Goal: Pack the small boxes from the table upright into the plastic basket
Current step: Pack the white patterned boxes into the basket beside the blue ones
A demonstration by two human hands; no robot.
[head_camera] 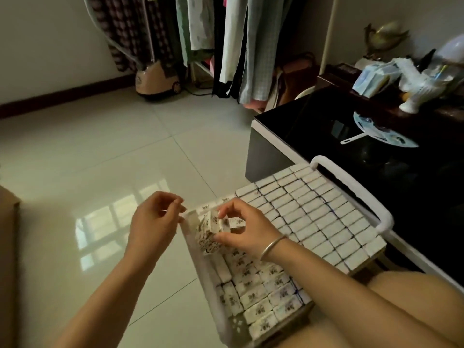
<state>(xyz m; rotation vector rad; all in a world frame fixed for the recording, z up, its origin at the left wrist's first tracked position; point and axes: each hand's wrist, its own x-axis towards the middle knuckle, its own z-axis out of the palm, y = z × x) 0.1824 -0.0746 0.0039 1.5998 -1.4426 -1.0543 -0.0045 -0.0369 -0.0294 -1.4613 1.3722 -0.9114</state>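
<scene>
While we are leaning over the plastic basket (351, 183), our right hand (244, 228) is pinching a little cluster of held boxes (209, 234) above the basket's far-left corner. Thumb below and fingertips above are closing on them, with the wrist bent and the palm facing down. A metal bangle (272, 247) is sitting on that wrist. The largest box in the cluster is tilting, its long axis running from upper right down to lower left and its printed face turned toward us. A second box beside the fingertips is lying more level, long axis pointing to the right. How many boxes the hand is gripping, we cannot tell.

Our left hand (154, 222) is hovering just left of the basket's wall, apart from the boxes. Its fingers are loosely curled, with thumb and forefinger near each other and nothing visible between them. Both forearms are reaching in from the bottom edge.

Inside the basket, the packed boxes (313, 209) are standing upright in tight rows, plain white ends facing up. The printed rows (263, 295) nearer to us are showing patterned faces. The basket is sitting beside a black table (313, 126), with pale floor tiles (100, 151) to its left.
</scene>
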